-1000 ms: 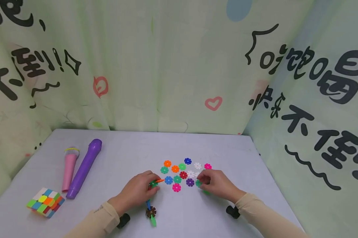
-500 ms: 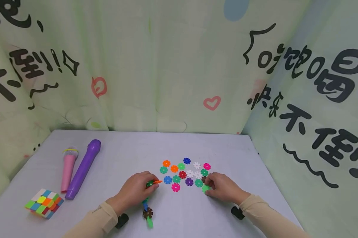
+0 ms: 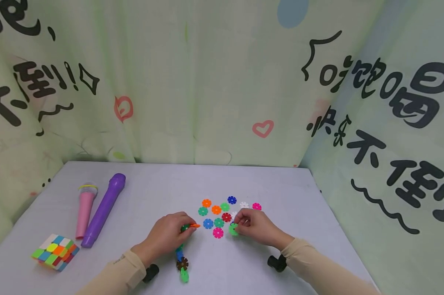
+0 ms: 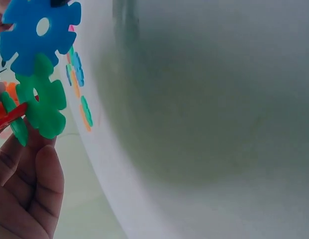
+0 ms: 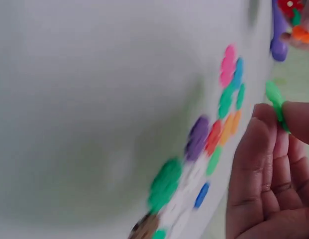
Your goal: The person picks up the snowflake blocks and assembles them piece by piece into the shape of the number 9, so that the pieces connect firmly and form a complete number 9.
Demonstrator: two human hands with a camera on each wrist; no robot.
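My left hand grips a chain of interlocking plastic snowflake discs. An orange disc sticks out past the fingertips, and a brown disc hangs lower on the chain. Seen from the left wrist, a blue disc joins a green disc beside the fingers. Between thumb and fingers, my right hand pinches a light green snowflake disc, raised off the table. Below and around that hand lie loose discs, among them a pink one and a purple one; the hand covers some in the head view.
On the left of the white table lie a pink microphone and a purple microphone-shaped stick. A puzzle cube sits nearer the front. A printed curtain hangs behind the table.
The right hand picked up the light green disc from the right end of the loose discs and carried it left toward the other hand. My left hand stays nearly still with the chain.
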